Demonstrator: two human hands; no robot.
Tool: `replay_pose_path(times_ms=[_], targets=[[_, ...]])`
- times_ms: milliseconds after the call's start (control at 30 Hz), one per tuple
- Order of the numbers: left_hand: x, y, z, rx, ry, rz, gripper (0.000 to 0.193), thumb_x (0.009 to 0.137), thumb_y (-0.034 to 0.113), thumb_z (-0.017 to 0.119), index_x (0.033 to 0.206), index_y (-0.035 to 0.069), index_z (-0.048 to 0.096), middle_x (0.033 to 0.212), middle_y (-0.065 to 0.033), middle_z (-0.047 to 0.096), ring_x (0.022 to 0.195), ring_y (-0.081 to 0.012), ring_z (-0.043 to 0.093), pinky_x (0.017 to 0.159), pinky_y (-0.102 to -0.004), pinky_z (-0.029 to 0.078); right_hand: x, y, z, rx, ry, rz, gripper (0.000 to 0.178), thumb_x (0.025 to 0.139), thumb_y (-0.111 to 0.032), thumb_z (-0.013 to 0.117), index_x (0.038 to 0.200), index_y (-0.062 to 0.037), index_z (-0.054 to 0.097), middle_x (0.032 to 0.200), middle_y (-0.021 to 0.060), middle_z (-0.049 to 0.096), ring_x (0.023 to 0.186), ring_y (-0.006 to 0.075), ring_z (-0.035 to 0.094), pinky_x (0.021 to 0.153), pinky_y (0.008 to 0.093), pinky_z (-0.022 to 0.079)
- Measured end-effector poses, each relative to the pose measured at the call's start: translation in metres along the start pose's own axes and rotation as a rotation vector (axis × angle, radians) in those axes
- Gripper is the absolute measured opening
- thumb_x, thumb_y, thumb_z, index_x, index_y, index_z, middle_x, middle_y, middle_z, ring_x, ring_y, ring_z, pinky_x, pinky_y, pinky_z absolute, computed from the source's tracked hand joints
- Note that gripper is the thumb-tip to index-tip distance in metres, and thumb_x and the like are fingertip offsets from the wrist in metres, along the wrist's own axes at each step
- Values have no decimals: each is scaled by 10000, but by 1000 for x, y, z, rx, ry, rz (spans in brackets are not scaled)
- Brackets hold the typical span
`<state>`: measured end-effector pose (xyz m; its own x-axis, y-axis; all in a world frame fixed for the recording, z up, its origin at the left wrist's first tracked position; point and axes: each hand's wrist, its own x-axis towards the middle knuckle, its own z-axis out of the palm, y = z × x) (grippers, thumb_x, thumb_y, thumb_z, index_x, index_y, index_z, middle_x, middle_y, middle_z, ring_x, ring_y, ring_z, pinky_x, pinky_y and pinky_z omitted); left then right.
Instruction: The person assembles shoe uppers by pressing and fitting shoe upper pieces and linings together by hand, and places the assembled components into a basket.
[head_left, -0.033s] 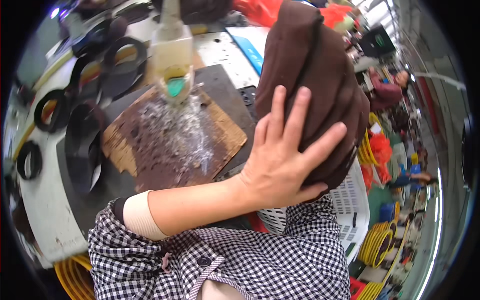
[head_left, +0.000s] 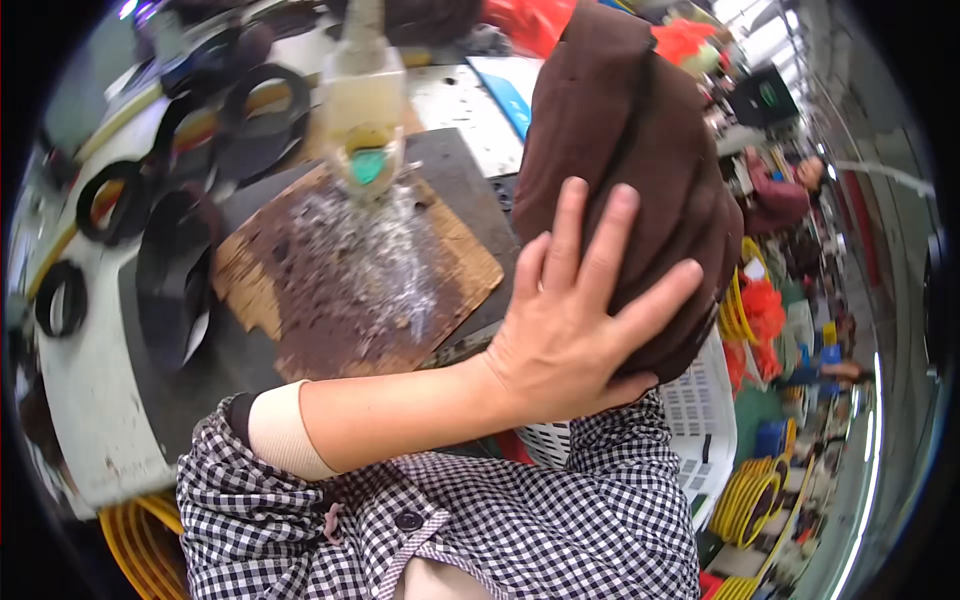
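The left hand (head_left: 560,345) lies spread against the creased dark-brown fabric (head_left: 640,120) right of the worn wooden board (head_left: 465,268); with the right hand hidden, its grip untellable, uneven support could let the fabric slip or crease further.

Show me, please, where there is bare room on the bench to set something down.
The white bench looks mostly bare below the small black ring, left of the dark mat. Black rings crowd the upper left; brown fabric under the left hand bulks at right.
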<state>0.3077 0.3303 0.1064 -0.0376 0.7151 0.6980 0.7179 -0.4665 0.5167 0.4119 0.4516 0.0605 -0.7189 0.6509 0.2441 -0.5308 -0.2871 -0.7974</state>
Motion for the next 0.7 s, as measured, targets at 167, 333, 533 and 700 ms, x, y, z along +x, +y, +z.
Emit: replay_pose_path(times_ms=[167,333,533,700], targets=[[-106,37,-36,403,351,18,636,653,453,639,1247,284,485,1398,-132,385,1266,-422,355,946,-494,185,-20,69,60,336,-310,172,496,918,-334,471,1320,-58,383,1356,122,378,1252,234,368,1058,403,286],[-149,73,-73,681,534,46,351,776,348,534,1109,238,539,1335,-64,470,1190,-397,464,893,-488,236,-20,131,136,681,-609,473,541,909,-370,482,1330,-51,364,1375,124,353,1263,245,351,1059,421,281],[-151,84,-68,721,527,40,206,800,304,550,963,192,609,1243,-56,543,1180,-391,474,891,-484,293,-7,161,171,912,-785,711,599,899,-414,495,1342,-42,341,1397,126,323,1277,258,331,1061,442,274],[-161,96,-75,704,512,83,181,811,276,558,916,148,631,1188,-53,575,1190,-360,474,879,-473,318,-24,190,183,1173,-855,652,684,887,-448,507,1384,-46,263,1451,127,238,1320,287,273,1069,496,254]])
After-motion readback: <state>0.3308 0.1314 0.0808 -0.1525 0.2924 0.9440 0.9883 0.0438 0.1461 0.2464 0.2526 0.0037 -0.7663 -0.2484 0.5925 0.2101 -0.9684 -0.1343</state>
